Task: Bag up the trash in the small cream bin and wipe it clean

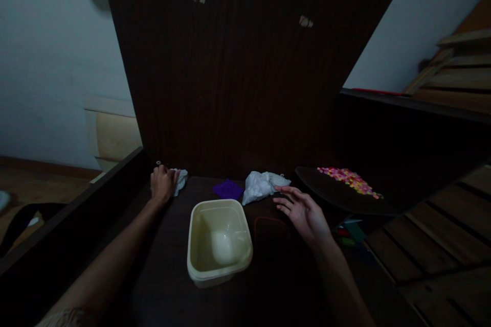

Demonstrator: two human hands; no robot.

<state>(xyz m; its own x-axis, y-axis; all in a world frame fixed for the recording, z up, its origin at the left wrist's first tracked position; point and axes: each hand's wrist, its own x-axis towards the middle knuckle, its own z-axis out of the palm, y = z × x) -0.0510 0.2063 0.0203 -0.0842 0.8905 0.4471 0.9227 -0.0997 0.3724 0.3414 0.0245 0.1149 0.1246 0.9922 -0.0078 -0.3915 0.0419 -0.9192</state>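
At the back left of the dark desk, my left hand [163,184] is closed with bent fingers at a crumpled whitish bundle [181,182], which looks like thin plastic or cloth. My right hand [305,213] is open, its fingers stretched toward a white plastic bag [259,187] lying by the back panel. The fingertips are at the bag's right end; whether they touch it is hard to see. Between my hands stands a cream plastic tub [220,245], with nothing visible inside. A flat purple piece [227,189] lies behind it.
A tall dark panel [230,71] rises behind the desk. At right, a dark curved surface [326,186] carries many small pink and yellow pieces [349,180]. A low dark side board [69,209] runs along the left. A dark flat rectangle [272,237] with a reddish edge lies beside the tub.
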